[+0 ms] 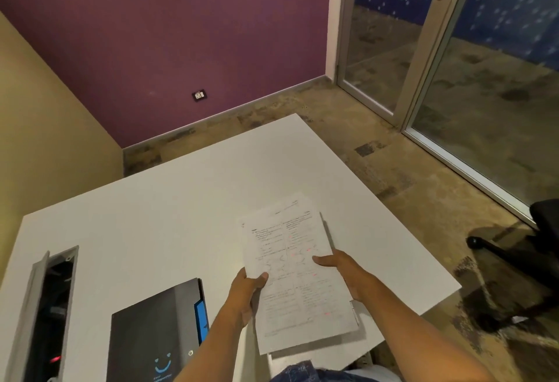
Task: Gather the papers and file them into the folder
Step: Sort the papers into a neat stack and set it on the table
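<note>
So both hands are on the papers (298,276), a stack of printed sheets with red marks, held up just over the white worktop (169,200). Left hand (246,291) has its grip clamped on the left edge, thumb on top; right hand (341,272) pinches the right edge. The dark folder (154,333) with the blue tab lies closed on the worktop, just left of the left forearm.

Both hands held the papers (298,272) over the tabletop's (181,194) near edge, left hand (246,294) and right hand (341,272) gripping opposite sides. The dark folder (154,333) lay closed just left of them, beside the open cable tray (51,306).
</note>
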Available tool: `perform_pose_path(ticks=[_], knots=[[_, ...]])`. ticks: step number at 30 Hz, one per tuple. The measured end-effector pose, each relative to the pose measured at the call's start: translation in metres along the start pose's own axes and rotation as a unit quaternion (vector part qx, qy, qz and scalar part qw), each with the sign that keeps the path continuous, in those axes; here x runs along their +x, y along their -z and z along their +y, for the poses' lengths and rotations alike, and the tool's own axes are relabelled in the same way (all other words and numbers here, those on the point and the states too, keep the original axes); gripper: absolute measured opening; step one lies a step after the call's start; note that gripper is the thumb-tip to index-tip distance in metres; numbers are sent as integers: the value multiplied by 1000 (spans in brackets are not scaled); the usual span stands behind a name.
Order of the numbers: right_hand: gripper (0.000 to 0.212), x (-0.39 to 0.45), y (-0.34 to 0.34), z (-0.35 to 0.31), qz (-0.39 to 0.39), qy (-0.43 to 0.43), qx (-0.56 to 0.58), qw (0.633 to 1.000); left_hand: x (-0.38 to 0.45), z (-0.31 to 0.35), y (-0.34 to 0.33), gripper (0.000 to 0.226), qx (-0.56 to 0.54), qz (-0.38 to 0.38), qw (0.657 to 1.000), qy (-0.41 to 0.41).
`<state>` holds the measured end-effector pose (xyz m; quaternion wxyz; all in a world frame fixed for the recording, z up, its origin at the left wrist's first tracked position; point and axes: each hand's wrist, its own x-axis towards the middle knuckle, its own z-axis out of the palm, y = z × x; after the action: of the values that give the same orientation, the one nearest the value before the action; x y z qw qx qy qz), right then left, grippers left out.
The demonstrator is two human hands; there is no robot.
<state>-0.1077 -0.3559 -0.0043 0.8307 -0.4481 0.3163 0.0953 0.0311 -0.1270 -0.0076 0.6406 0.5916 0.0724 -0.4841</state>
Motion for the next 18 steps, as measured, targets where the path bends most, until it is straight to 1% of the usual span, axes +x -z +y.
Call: perform_pose_path(ticks=[2,5,6,8,9,10,12,14,16,18], knots=[[43,2,-6,-3,-11,12,-35,999,-4,6,2,34,-10,1,1000,-6],[56,4,-15,-10,-2,42,-101,994,-5,14,6,26,-32,23,999,-17],[60,4,-17,-13,-5,52,-114,992,-5,19,6,31,-34,28,999,-24],[67,2,-23,-19,-15,72,-129,989,-7,29,5,53,-19,10,999,-40],[66,2,-25,-22,-15,84,-132,988,-9,34,4,62,-11,-13,999,-46],[62,1,-27,-25,-12,97,-130,987,-11,38,4,67,-9,-39,998,-48],[54,0,-30,-30,-4,122,-128,984,-12,40,7,66,-9,-91,995,-42],[51,-2,-33,-35,-5,140,-141,980,-13,42,9,64,-8,-125,991,-41],[49,-3,-36,-38,-7,151,-150,977,-15,46,8,62,13,-140,988,-61],[49,-5,-38,-43,1,166,-149,975,-18,54,4,59,35,-129,986,-94]])
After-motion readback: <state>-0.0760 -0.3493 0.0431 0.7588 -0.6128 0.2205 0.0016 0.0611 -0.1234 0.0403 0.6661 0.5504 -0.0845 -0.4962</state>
